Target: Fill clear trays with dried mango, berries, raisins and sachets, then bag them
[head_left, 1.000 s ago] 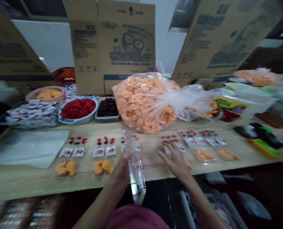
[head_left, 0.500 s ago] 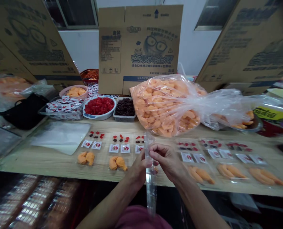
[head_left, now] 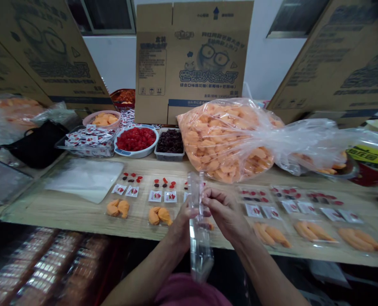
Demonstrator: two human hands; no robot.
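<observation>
Left fingers grip the clear plastic trays; right fingers pinch their edge, above the tabletop; filled trays lie either side.

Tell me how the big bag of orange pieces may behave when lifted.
The big bag will probably sag, since thin plastic wraps many separate orange pieces. Its gathered neck looks soft, so it would likely bend.

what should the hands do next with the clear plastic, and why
Probably ease the right hand outward to part one layer from the clear plastic: the left hand grips its other side, while the right hand's fingers pinch its upper part, where a thin strip seems to stand apart.
</observation>
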